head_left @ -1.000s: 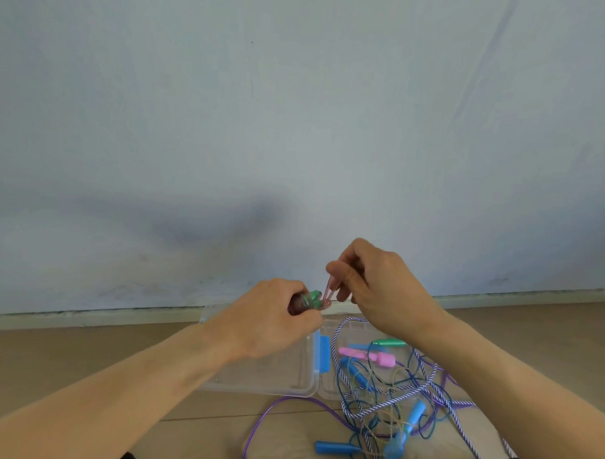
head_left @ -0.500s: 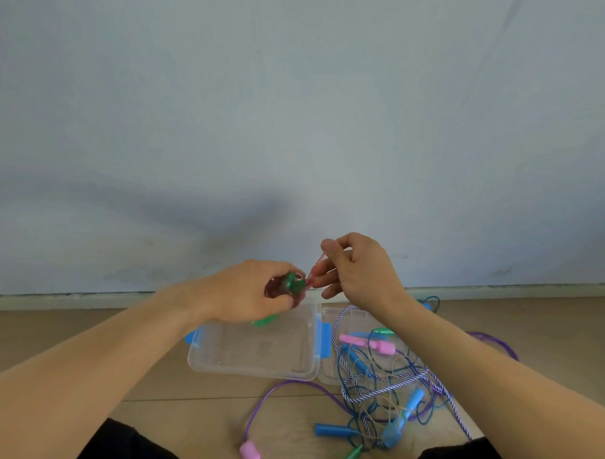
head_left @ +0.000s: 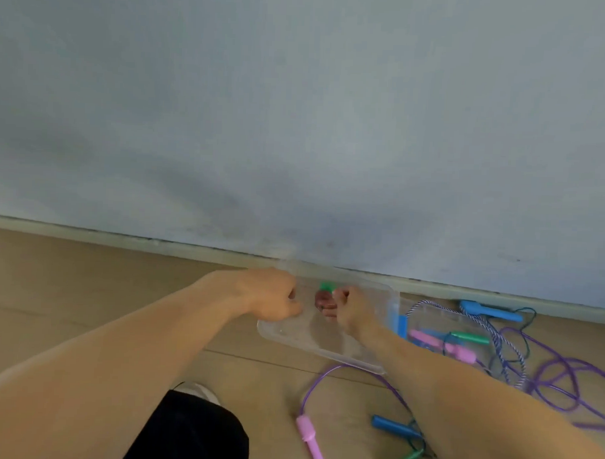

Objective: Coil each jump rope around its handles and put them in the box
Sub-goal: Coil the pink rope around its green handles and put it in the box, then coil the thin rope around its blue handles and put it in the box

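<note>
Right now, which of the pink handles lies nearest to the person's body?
The pink handle on the bare floor at the bottom, joined to the purple rope. The other pink handles lie farther away, right of the clear box.

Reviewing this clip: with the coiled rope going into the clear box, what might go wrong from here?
1. The coiled bundle sits between the left hand and right hand over the clear box; the picture is blurred, so whether its end is tucked is unclear, and it may uncoil on release.
2. The loose ropes lie tangled beside the box, the purple rope among them; pulling one may drag others.
</note>
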